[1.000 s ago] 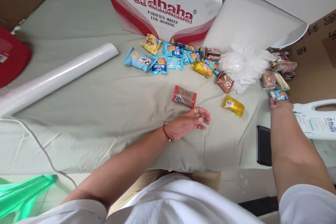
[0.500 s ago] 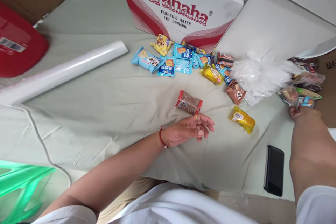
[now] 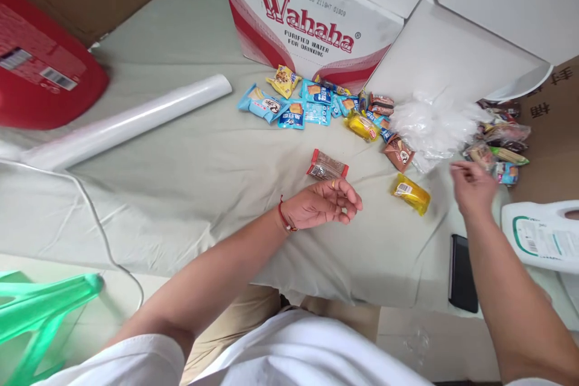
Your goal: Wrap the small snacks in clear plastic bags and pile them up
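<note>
My left hand [image 3: 323,204] hovers over the cloth with its fingers loosely curled and apart, holding nothing. Just behind it lies a brown packet with red ends [image 3: 329,164]. My right hand [image 3: 473,187] is blurred, at the right of the plastic bags; whether its fingers hold anything cannot be made out. Between the hands lies a yellow packet [image 3: 411,193]. Farther back, clear plastic bags [image 3: 434,126] are heaped beside a brown packet [image 3: 398,153]. Blue packets [image 3: 316,91] and a yellow cookie packet [image 3: 284,81] lie along the carton. More wrapped snacks [image 3: 506,145] are piled at the right.
A Wahaha carton [image 3: 312,18] stands at the back. A white roll [image 3: 136,120], a red container [image 3: 45,66] and a cable [image 3: 102,229] are at the left. A black phone [image 3: 462,274] and a white bottle [image 3: 543,235] are at the right.
My right hand has moved left, away from the snack pile at the right. My left hand is nearer the red-ended packet and partly overlaps it. The camera view has shifted, showing the white bottle.
</note>
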{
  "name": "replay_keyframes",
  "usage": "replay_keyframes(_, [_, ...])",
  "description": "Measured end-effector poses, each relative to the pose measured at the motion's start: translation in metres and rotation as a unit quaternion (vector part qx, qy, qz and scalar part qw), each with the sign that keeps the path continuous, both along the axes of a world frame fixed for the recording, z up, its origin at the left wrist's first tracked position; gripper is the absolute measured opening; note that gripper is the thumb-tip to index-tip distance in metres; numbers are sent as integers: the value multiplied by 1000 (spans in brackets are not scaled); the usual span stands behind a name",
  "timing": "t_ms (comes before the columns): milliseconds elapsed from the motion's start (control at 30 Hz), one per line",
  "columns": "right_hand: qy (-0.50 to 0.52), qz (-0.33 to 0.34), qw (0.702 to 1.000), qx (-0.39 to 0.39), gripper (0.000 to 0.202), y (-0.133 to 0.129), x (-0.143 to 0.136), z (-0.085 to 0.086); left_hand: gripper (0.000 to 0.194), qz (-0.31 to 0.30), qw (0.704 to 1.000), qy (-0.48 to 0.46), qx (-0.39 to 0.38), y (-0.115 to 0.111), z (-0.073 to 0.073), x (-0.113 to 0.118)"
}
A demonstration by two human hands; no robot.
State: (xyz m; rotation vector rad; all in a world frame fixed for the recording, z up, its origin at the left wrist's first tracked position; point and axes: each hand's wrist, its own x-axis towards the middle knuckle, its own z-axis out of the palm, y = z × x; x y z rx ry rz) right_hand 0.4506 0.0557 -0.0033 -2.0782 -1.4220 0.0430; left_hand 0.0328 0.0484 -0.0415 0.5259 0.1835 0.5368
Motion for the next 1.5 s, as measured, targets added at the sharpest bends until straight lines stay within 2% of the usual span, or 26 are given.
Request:
replay_keyframes(67, [-61,51,996,-41,25,-2,-23,-10,39,9,1000,13,20,0,0,2])
replay_keyframes(100, [-92,55,992,-67,26,1,-33,-13,42,11,999,17,29,0,-1,3])
replay_keyframes(200, [-126,9,985,-119,18,13,-46,-16,46,13,999,21,41,0,-1,6])
replay_keyframes(267, [-99,-8,990,-101,12,13,-47,-9,46,11,999,16,40,1,-2,7])
replay_keyframes(333, [-19,-24,999,-45,13,3,-51,5,45,8,999,4,41,2,-2,7])
replay_keyframes(400, [140,-44,989,26,27,-16,-63,21,41,4,999,-8,46,3,-2,7])
replay_keyframes(467, [329,-43,939,92,41,-37,-90,34,38,-4,999,-12,51,2,-1,8])
replay_keyframes(533, [455,-11,882,125,48,-55,-128,38,41,-9,998,-2,57,0,0,10])
replay_keyframes(567, [485,6,865,127,48,-61,-150,36,44,-6,998,11,61,-1,0,12])
replay_keyframes(633, [505,42,856,101,44,-67,-191,26,49,31,994,59,83,-5,-3,18])
replay_keyframes(700, [510,77,854,65,41,-67,-224,10,58,98,980,122,125,-8,-8,25])
replay_keyframes(767, [534,106,838,28,39,-64,-243,-4,63,166,958,170,161,-9,-15,31])
replay_keyframes(833, [578,127,806,4,38,-60,-249,-14,60,206,943,189,179,-9,-20,35])
replay_keyframes(900, [622,136,771,-6,38,-57,-245,-20,53,216,939,189,191,-7,-22,35])
replay_keyframes(1033, [683,137,716,-40,41,-56,-229,-23,49,190,941,178,216,-6,-18,29])
replay_keyframes(1133, [703,130,696,-69,43,-59,-222,-24,49,180,940,185,222,-6,-13,27])
replay_keyframes(1233, [701,126,694,-103,44,-59,-222,-25,50,192,934,194,232,-8,-12,26])
replay_keyframes(1333, [677,131,716,-110,44,-57,-228,-26,50,189,931,204,238,-8,-14,27])
replay_keyframes(1400, [641,148,750,-62,42,-57,-233,-29,52,182,938,206,209,-7,-15,26])
replay_keyframes(1500, [529,206,823,11,44,-57,-237,-35,56,184,950,212,140,-4,-13,24])
